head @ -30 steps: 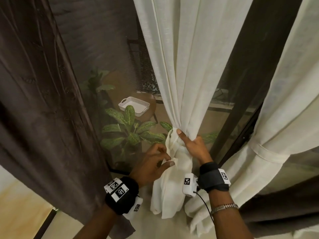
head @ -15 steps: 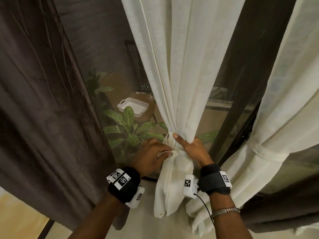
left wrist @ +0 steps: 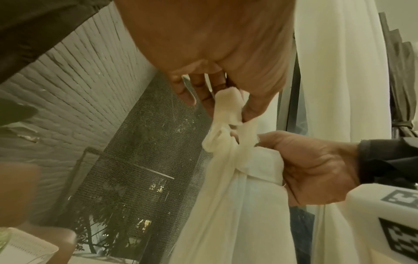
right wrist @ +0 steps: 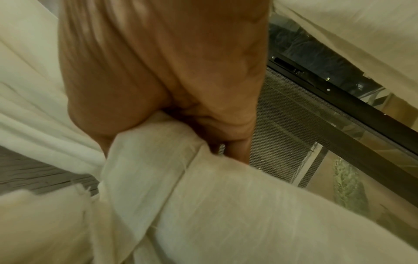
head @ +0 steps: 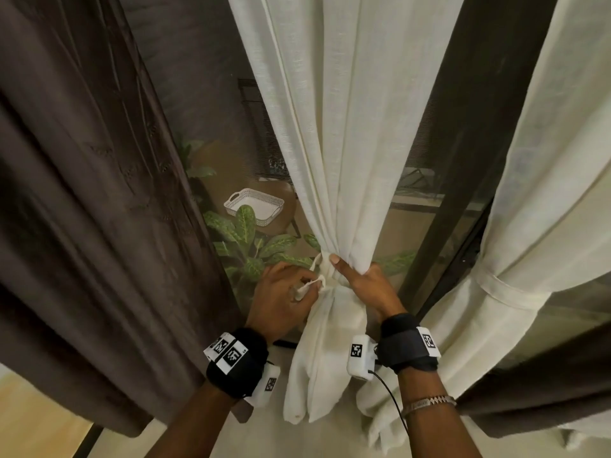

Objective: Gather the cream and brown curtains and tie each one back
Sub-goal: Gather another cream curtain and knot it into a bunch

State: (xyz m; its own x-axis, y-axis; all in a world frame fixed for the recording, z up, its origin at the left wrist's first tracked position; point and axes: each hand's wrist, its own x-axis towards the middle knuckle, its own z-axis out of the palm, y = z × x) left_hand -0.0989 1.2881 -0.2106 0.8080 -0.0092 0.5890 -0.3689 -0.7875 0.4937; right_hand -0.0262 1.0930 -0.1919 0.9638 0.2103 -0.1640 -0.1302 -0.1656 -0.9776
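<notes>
Your left hand (head: pixel 284 294) pinches the loose end of the cream tie strip (head: pixel 309 285) between thumb and fingers, right at the knot on the gathered cream curtain (head: pixel 344 160); the left wrist view shows the same pinch, thumb tip (left wrist: pixel 251 114) pressed on the strip end (left wrist: pixel 228 105) just above the knot (left wrist: pixel 239 151). Your right hand (head: pixel 367 287) is wrapped round the bunched curtain at the tie, its index finger laid straight along the band toward the knot and the other fingers curled behind the cloth; from the right wrist view the palm (right wrist: pixel 162 80) sits against the bundled fabric (right wrist: pixel 181 187), with the fingertips mostly hidden by folds. The cream curtain hangs in the middle of the head view, drawn into a narrow waist at your hands and flaring loose again below them. To your right a second cream curtain (head: pixel 545 193) is already cinched by its own band (head: pixel 506 292), and dark brown fabric (head: pixel 545 381) shows beneath it. To your left the brown curtain (head: pixel 82 209) hangs loose in long folds, untied. Between the curtains a mesh screen (head: pixel 205 94) covers the opening; behind it stand a leafy plant (head: pixel 251 246) and a white basket (head: pixel 254 206) on a small stand. A dark door frame (head: pixel 463 160) runs slantwise between the two cream curtains. Both wrists carry black bands with white marker tags, and your right forearm wears a metal bracelet (head: pixel 429 403)
</notes>
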